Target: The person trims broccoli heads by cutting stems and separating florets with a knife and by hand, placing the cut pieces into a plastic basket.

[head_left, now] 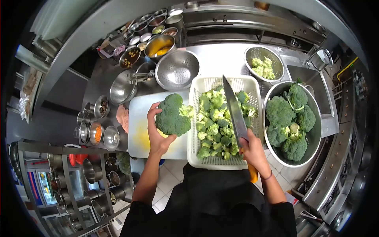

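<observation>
My left hand point(158, 136) grips a large head of broccoli point(172, 115) above the white cutting board point(138, 118), which has a yellow stain. In my right hand point(252, 149) is a big knife point(233, 106) with an orange handle, its blade pointing up and away over the white perforated basket point(192, 150). Many cut broccoli florets point(216, 128) fill the basket, right of the held head. Beside it on the right, a large metal bowl point(317, 138) holds several whole broccoli heads point(281, 111).
A metal colander point(248, 59) with pale green pieces stands near the sink point(306, 75). An empty perforated bowl point(177, 70) sits behind the board. Left of the board are a folded pink cloth point(122, 117) and several small bowls point(112, 138). Shelves with pots stand at lower left.
</observation>
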Demonstrator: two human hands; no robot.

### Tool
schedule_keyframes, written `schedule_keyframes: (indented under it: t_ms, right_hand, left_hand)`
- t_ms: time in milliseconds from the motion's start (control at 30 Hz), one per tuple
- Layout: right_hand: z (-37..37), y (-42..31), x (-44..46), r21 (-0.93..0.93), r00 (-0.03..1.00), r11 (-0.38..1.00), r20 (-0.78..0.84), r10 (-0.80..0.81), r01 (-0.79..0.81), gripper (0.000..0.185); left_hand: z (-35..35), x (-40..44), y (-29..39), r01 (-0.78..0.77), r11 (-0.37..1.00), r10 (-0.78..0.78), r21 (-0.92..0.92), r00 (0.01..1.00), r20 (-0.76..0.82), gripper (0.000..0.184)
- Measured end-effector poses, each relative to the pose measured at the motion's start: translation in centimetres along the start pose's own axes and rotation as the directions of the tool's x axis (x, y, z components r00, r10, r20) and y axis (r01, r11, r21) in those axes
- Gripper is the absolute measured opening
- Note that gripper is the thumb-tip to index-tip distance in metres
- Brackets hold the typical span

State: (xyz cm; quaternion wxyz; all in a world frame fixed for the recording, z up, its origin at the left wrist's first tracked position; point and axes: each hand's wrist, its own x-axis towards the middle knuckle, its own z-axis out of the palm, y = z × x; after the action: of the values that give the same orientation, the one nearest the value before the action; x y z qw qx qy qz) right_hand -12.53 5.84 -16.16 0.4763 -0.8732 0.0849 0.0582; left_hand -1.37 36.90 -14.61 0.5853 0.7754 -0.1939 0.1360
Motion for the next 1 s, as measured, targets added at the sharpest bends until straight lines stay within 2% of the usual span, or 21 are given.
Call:
schedule_keyframes:
  t_ms: [67,100,133,167,200,233,267,300,333,400,467,533,567,600,633,667,733,767,867,933,1000]
  right_hand:
    - [-1.0,-2.8,-1.6,0.156,0.993,0.981,0.015,0.114,-0.115,0.015]
    - [-0.8,-2.8,-2.0,0.194,0.996,0.978,-0.007,0.083,-0.08,0.015]
    - [-0.8,-3.0,-2.1,0.191,0.996,0.978,-0.024,0.087,-0.081,0.015]
    - [-0.8,-3.1,-2.2,0.161,0.999,0.987,-0.045,0.015,-0.008,0.015]
    - [-0.5,-3.3,-2.4,0.131,0.997,0.989,-0.055,-0.056,0.062,0.015]
    - [-0.1,-3.5,-2.4,0.133,0.997,0.989,-0.055,-0.051,0.058,0.015]
    - [0.3,-3.8,-2.4,0.08,0.989,0.989,-0.09,-0.118,0.125,0.014]
    - [0.7,-4.1,-2.4,0.022,0.975,0.981,-0.12,-0.187,0.191,0.014]
    - [1.1,-4.5,-2.4,-0.039,0.956,0.967,-0.147,-0.255,0.252,0.013]
    - [1.5,-5.8,-2.6,-0.098,0.956,0.96,-0.113,-0.272,0.262,0.013]
    - [1.8,-7.6,-2.7,-0.103,0.895,0.913,-0.182,-0.408,0.395,0.015]
    - [1.9,-9.3,-2.5,-0.11,0.833,0.87,-0.255,-0.492,0.48,0.019]
    - [2.1,-9.7,-2.5,-0.098,0.782,0.839,-0.318,-0.535,0.534,0.02]
    - [2.2,-10.0,-2.3,-0.092,0.725,0.804,-0.38,-0.574,0.588,0.021]
    - [2.6,-9.6,-1.6,-0.133,0.758,0.815,-0.308,-0.575,0.564,0.019]
    - [2.6,-9.8,-1.1,-0.19,0.859,0.869,-0.159,-0.486,0.456,0.015]
    - [3.4,-8.7,-0.7,-0.22,0.93,0.917,-0.083,-0.357,0.333,0.013]
    - [3.5,-8.4,-0.8,-0.221,0.928,0.915,-0.083,-0.363,0.338,0.013]
    - [3.4,-7.0,-1.1,-0.213,0.92,0.915,-0.123,-0.373,0.342,0.013]
    - [2.3,-5.7,-0.6,0.153,0.954,0.943,0.012,-0.301,0.295,0.012]
    - [1.2,-4.8,-0.3,0.25,0.96,0.937,0.076,-0.269,0.243,0.014]
  left_hand:
    - [-0.7,-0.8,-0.5,0.036,0.999,-0.036,0.003,0.998,0.056,0.082]
    - [-1.0,-0.7,-0.9,0.222,0.907,-0.192,-0.359,0.974,0.116,0.085]
    - [-1.3,-0.5,-1.4,0.382,0.657,-0.308,-0.65,0.923,0.231,0.088]
    - [-1.6,-0.7,-3.2,0.366,0.592,-0.145,-0.718,0.925,0.352,0.084]
    - [-0.8,-1.0,-4.1,0.371,0.59,-0.143,-0.718,0.922,0.359,0.084]
    - [0.7,-1.5,-4.5,0.407,0.352,-0.394,-0.843,0.881,0.26,0.076]
    - [1.8,-2.2,-5.3,0.345,0.105,-0.63,-0.933,0.749,0.205,0.069]
    - [2.6,-2.7,-6.9,0.313,0.011,-0.528,-0.95,0.808,0.26,0.066]
    - [3.4,-2.4,-6.8,0.313,0.007,-0.532,-0.95,0.805,0.261,0.066]
    - [5.2,-1.6,-6.3,0.289,-0.195,-0.531,-0.937,0.772,0.349,0.066]
    - [5.9,-1.3,-5.8,0.297,-0.147,-0.578,-0.944,0.748,0.325,0.068]
    - [5.7,-1.5,-6.0,0.367,-0.066,-0.374,-0.928,0.853,0.363,0.071]
    - [6.0,-1.3,-6.2,0.342,0.038,-0.435,-0.939,0.851,0.293,0.073]
    - [6.1,-1.2,-6.1,0.34,0.04,-0.433,-0.94,0.853,0.29,0.073]
    - [6.1,-1.2,-6.2,0.322,0.065,-0.477,-0.945,0.842,0.254,0.073]
    - [6.2,-1.3,-6.2,0.304,0.091,-0.517,-0.948,0.828,0.216,0.073]
    - [6.3,-1.2,-6.3,0.302,0.076,-0.409,-0.95,0.879,0.246,0.073]
    - [6.6,-1.5,-6.0,0.304,0.177,-0.422,-0.936,0.883,0.207,0.073]
    - [6.5,-1.9,-7.0,0.231,0.083,-0.527,-0.969,0.836,0.154,0.068]
    - [6.1,-1.3,-6.6,0.236,0.103,-0.275,-0.966,0.94,0.201,0.061]
    - [5.8,0.2,-4.0,0.304,0.217,-0.211,-0.928,0.942,0.259,0.058]
